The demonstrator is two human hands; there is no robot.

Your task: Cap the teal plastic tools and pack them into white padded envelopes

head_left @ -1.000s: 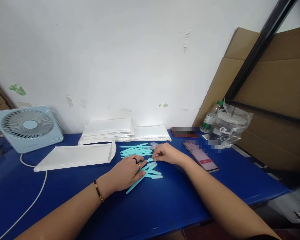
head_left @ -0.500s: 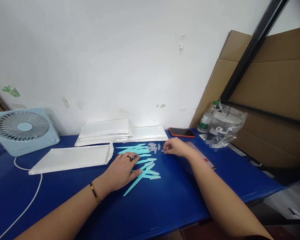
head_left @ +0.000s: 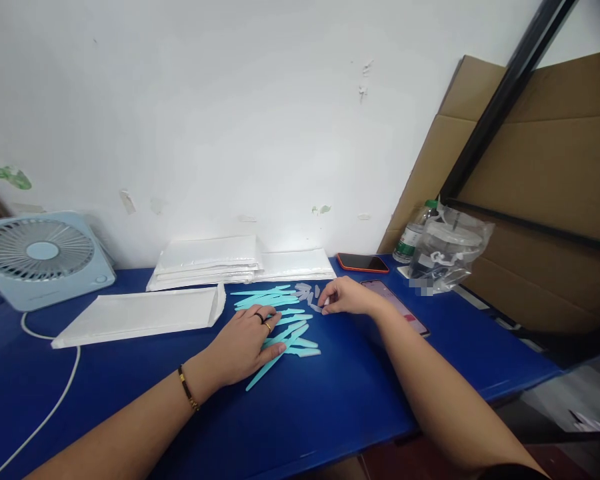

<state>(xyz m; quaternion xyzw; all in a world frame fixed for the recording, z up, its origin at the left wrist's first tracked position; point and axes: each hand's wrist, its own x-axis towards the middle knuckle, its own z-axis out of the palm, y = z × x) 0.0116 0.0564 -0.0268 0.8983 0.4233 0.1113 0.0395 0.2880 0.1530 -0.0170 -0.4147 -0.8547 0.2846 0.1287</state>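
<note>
Several turquoise eyebrow razors (head_left: 299, 342) lie in a loose, partly crossed pile on the blue table. My left hand (head_left: 250, 340) rests over them, palm down and fingers apart, its thumb on one handle; it hides part of the pile. Beyond the razors is a small cluster of clear plastic caps (head_left: 303, 292). At the right side of this cluster, my right hand (head_left: 344, 297) is closed in a pinch. A clear cap (head_left: 316, 309) sticks out at its fingertips, partly hidden by them.
White padded mailers (head_left: 207, 260) are stacked against the wall, and a single mailer (head_left: 140, 315) lies left. A light blue fan (head_left: 45, 253) stands far left with its cable. Two phones (head_left: 363, 263), a bottle (head_left: 410, 240) and a bagged cup (head_left: 450, 250) are right.
My right hand has shifted slightly left and nearer, and the cap at its fingertips has come with it toward the razors. My left hand stays nearly still on the pile.
</note>
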